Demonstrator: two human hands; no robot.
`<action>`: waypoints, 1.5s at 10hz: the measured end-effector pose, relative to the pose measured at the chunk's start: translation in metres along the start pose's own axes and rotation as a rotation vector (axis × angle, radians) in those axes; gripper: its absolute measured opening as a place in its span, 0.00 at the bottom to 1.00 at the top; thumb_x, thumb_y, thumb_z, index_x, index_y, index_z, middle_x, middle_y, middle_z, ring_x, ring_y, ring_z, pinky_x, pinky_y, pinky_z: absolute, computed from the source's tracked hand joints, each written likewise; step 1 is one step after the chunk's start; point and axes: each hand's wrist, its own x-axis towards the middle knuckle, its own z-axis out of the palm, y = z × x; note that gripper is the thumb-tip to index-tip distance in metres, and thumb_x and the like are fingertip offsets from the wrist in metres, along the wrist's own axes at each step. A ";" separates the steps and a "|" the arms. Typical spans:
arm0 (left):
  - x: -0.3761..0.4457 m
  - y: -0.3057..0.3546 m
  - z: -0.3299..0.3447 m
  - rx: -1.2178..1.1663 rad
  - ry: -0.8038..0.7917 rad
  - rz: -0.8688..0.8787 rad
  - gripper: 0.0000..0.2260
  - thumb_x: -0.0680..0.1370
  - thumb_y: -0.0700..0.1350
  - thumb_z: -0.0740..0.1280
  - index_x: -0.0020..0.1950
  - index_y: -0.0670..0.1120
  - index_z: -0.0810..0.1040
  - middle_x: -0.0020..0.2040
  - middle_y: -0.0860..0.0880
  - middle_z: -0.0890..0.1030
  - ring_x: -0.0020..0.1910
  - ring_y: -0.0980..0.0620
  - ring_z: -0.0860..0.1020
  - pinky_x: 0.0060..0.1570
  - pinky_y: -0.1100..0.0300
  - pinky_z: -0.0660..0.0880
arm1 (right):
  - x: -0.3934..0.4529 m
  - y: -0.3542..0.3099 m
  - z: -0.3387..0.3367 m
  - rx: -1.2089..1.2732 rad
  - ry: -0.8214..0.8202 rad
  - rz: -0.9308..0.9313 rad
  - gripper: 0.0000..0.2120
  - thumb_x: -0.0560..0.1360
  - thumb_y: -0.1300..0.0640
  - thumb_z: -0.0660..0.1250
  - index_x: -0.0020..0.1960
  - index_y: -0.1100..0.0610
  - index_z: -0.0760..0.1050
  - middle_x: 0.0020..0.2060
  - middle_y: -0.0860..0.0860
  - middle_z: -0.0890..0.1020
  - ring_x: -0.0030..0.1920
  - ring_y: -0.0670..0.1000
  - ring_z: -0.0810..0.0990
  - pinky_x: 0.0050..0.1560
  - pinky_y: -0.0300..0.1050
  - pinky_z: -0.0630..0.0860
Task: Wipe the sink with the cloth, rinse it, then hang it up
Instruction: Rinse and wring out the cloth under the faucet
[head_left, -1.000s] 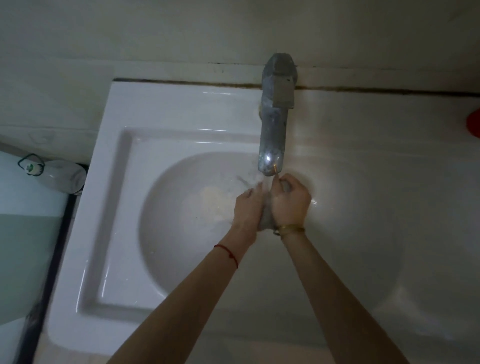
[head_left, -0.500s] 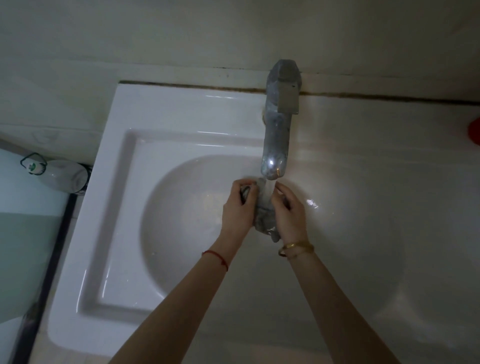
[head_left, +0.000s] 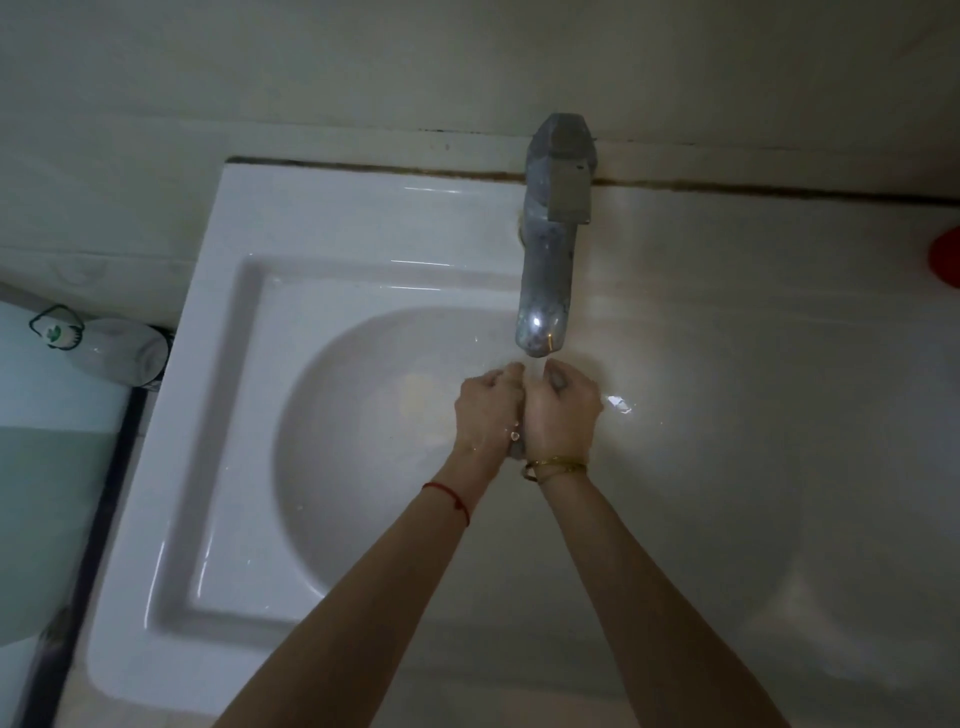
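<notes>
The rinsing step was in hand. Both hands were pressed together directly below the spout of the tap (head_left: 551, 249), inside the round bowl of the sink (head_left: 223, 467). The left hand (head_left: 485, 410) and the right hand (head_left: 563, 410) each had the fingers (head_left: 558, 379) curled tight around the cloth (head_left: 515, 448), a small grey wad almost wholly hidden between the palms; only a scrap showed at the wrist side and another at the top of the right fist. A thin stream seemed to fall from the tap onto the gap between the fists, though blur made it hard to be sure.

In my judgement the next move called for squeezing the water out over the bowl, shutting the tap, then finding a place to hang the cloth; no hook or rail was visible.

The sink was white and glossy, set against a pale wall behind the tap. To the tap's right ran a pale counter (head_left: 753, 338) with a red object (head_left: 948, 254) at its far edge. Left of the sink lay a white bottle (head_left: 111, 353). The room was dim.
</notes>
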 end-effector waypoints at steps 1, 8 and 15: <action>-0.005 0.002 0.003 0.086 0.012 0.100 0.16 0.81 0.42 0.59 0.32 0.45 0.68 0.31 0.47 0.71 0.32 0.51 0.69 0.36 0.58 0.68 | 0.016 0.015 0.004 0.187 -0.019 0.423 0.17 0.74 0.59 0.61 0.27 0.56 0.68 0.26 0.50 0.73 0.29 0.49 0.70 0.33 0.42 0.67; 0.001 0.000 0.004 -0.013 -0.021 -0.082 0.14 0.82 0.45 0.59 0.52 0.39 0.81 0.51 0.38 0.82 0.47 0.45 0.78 0.50 0.53 0.77 | -0.007 0.010 -0.004 -0.196 0.014 -0.246 0.19 0.78 0.52 0.65 0.30 0.53 0.64 0.23 0.47 0.66 0.25 0.45 0.66 0.29 0.35 0.62; -0.005 -0.010 0.004 -0.135 -0.098 -0.066 0.18 0.83 0.54 0.57 0.61 0.43 0.78 0.41 0.53 0.77 0.39 0.55 0.77 0.44 0.57 0.76 | -0.012 0.004 0.002 -0.049 0.013 -0.059 0.18 0.71 0.50 0.74 0.31 0.51 0.67 0.24 0.45 0.72 0.27 0.41 0.72 0.31 0.31 0.68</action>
